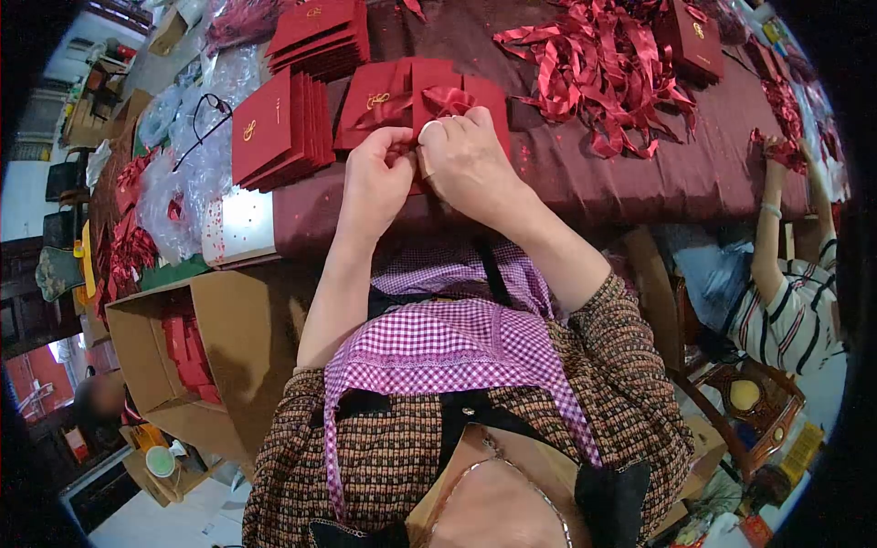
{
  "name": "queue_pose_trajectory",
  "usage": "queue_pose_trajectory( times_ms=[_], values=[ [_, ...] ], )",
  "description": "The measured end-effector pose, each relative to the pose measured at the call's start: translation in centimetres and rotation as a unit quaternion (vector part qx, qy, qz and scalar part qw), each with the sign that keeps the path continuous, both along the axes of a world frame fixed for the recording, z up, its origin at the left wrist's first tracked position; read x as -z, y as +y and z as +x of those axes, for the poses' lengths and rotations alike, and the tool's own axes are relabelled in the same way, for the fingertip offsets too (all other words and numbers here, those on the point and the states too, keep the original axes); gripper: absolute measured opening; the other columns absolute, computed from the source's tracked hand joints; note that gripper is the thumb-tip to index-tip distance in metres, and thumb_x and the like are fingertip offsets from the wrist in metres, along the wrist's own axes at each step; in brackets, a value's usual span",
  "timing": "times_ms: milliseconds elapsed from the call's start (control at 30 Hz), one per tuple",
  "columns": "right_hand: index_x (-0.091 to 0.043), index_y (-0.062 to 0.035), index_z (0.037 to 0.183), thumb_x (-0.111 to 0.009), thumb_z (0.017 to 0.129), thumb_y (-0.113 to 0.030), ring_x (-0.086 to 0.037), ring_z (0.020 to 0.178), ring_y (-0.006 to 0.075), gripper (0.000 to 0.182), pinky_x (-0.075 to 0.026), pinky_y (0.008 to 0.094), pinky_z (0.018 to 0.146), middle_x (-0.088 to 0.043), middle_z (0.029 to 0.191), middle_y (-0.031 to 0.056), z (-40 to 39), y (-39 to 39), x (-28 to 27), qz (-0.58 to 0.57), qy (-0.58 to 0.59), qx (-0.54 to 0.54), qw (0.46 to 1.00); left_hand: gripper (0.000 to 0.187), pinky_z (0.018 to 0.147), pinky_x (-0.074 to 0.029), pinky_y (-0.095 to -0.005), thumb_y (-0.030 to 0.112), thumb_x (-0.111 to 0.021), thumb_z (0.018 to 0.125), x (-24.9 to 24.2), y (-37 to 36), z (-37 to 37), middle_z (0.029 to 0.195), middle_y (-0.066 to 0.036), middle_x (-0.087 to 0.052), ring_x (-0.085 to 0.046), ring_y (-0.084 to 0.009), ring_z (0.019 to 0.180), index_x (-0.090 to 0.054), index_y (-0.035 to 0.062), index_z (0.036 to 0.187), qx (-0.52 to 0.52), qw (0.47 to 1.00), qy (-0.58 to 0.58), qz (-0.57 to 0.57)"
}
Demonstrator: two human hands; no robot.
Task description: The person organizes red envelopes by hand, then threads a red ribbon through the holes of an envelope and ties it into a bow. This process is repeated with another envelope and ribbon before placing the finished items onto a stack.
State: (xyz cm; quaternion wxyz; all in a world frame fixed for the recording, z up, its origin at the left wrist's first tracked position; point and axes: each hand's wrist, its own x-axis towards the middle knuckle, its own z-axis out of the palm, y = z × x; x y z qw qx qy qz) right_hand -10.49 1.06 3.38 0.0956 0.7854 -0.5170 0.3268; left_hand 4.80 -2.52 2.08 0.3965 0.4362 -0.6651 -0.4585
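Note:
Both my hands meet over a red paper gift bag [489, 105] at the table's near edge. A shiny red ribbon [445, 99] lies across it, looped beside my fingertips. My right hand [470, 164] is closed, its fingers pinching the ribbon; a ring shows on one finger. My left hand [379, 173] is closed too, thumb against the bent forefinger; what it grips is hidden. Just left lies another red bag [375, 100] with gold lettering and a ribbon. Further left stands a stack of red folded bags [269, 132], with a second stack [320, 36] behind it.
A heap of loose red ribbons [598, 68] lies back right beside a dark red box [690, 41]. Eyeglasses [203, 128] rest on clear plastic [174, 196] at left. A cardboard box [247, 347] stands below the table. At right, another person's hands [786, 155] hold red ribbon.

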Motion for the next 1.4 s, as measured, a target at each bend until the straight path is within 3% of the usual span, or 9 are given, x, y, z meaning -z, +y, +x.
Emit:
queue_pose_trajectory(
  times_ms=[233, 433, 500, 567, 633, 733, 833, 1200, 1400],
  values=[
    [-0.055, -0.0051, 0.079, -0.060, 0.082, -0.011, -0.061, 0.073, 0.0295, 0.008, -0.038, 0.0411, 0.072, -0.063, 0.072, 0.0113, -1.4, -0.5, -0.1, 0.096, -0.243, -0.067, 0.963, 0.021, 0.074, -0.046, -0.0242, 0.001, -0.059, 0.084, -1.7, -0.7, 1.0, 0.089, -0.008, -0.065, -0.059, -0.0120, 0.080, -0.064, -0.0041, 0.103, 0.051, 0.998, 0.005, -0.026],
    [-0.058, -0.0055, 0.080, -0.065, 0.078, -0.006, -0.061, 0.071, 0.0325, 0.008, -0.040, 0.0405, 0.069, -0.063, 0.071, 0.0131, -1.6, -0.3, 0.1, 0.064, -0.229, -0.052, 0.970, 0.013, 0.073, -0.045, -0.0266, 0.000, -0.060, 0.083, -0.9, -0.8, 0.5, 0.084, -0.009, -0.056, -0.057, -0.0184, 0.079, -0.061, -0.0057, 0.095, 0.063, 0.992, -0.038, -0.102],
    [-0.060, -0.0041, 0.091, -0.066, 0.080, -0.005, -0.063, 0.067, 0.0237, 0.013, -0.043, 0.0355, 0.066, -0.064, 0.070, 0.0085, -2.2, -0.1, -1.2, 0.096, -0.173, -0.088, 0.976, 0.009, 0.073, -0.045, -0.0266, -0.001, -0.059, 0.083, -1.2, -0.8, 0.5, 0.083, -0.010, -0.056, -0.057, -0.0184, 0.078, -0.060, -0.0057, 0.091, 0.066, 0.988, -0.046, -0.131],
    [-0.060, -0.0028, 0.107, -0.065, 0.083, -0.004, -0.061, 0.066, 0.0109, 0.024, -0.047, 0.0279, 0.062, -0.066, 0.075, 0.0038, -3.8, 0.8, -4.8, 0.351, -0.347, -0.128, 0.860, 0.008, 0.072, -0.045, -0.0268, -0.002, -0.058, 0.083, -1.9, -0.7, 0.7, 0.083, -0.010, -0.055, -0.056, -0.0184, 0.078, -0.059, -0.0054, 0.090, 0.071, 0.987, -0.046, -0.139],
    [-0.060, -0.0034, 0.116, -0.063, 0.087, -0.003, -0.058, 0.070, 0.0059, 0.030, -0.049, 0.0224, 0.062, -0.066, 0.095, 0.0035, -5.1, 0.0, -5.3, 0.261, -0.412, -0.165, 0.857, 0.007, 0.072, -0.045, -0.0269, -0.002, -0.057, 0.082, -2.4, -0.6, 0.9, 0.083, -0.010, -0.055, -0.056, -0.0184, 0.077, -0.059, -0.0051, 0.088, 0.076, 0.986, -0.045, -0.144],
    [-0.065, -0.0086, 0.105, -0.065, 0.083, -0.018, -0.062, 0.090, 0.0260, 0.024, -0.047, 0.0392, 0.079, -0.066, 0.092, 0.0100, -5.2, -1.7, -7.0, 0.051, -0.175, -0.190, 0.965, 0.005, 0.071, -0.044, -0.0268, -0.002, -0.056, 0.081, -3.2, -0.2, 0.9, 0.082, -0.010, -0.052, -0.054, -0.0199, 0.077, -0.057, -0.0032, 0.086, 0.101, 0.987, -0.055, -0.116],
    [-0.066, -0.0121, 0.095, -0.064, 0.083, -0.022, -0.055, 0.102, 0.0210, 0.016, -0.035, 0.0391, 0.094, -0.063, 0.096, 0.0031, -4.2, -2.3, -5.4, 0.052, -0.049, -0.233, 0.970, 0.005, 0.070, -0.042, -0.0260, -0.002, -0.056, 0.080, -3.7, 0.1, 0.7, 0.081, -0.010, -0.050, -0.052, -0.0206, 0.075, -0.056, -0.0026, 0.085, 0.130, 0.974, -0.038, -0.180],
    [-0.058, -0.0060, 0.082, -0.061, 0.089, -0.021, -0.054, 0.088, 0.0216, 0.017, -0.032, 0.0421, 0.103, -0.057, 0.077, 0.0006, -4.0, -0.5, -5.5, 0.245, -0.165, -0.312, 0.903, 0.007, 0.074, -0.038, -0.0228, 0.006, -0.053, 0.083, -3.5, 0.1, 2.6, 0.083, 0.001, -0.054, -0.050, -0.0100, 0.079, -0.054, 0.0008, 0.078, 0.187, 0.950, 0.157, 0.194],
    [-0.061, -0.0075, 0.082, -0.062, 0.087, -0.020, -0.054, 0.085, 0.0262, 0.014, -0.038, 0.0406, 0.093, -0.058, 0.078, 0.0042, -5.9, 0.8, -6.9, 0.242, -0.168, -0.357, 0.886, 0.013, 0.057, -0.036, -0.0272, 0.007, -0.050, 0.083, -1.6, -2.7, 5.3, 0.076, -0.007, -0.052, -0.042, -0.0150, 0.062, -0.050, 0.0019, 0.071, 0.100, 0.827, 0.428, 0.349]
  ],
)
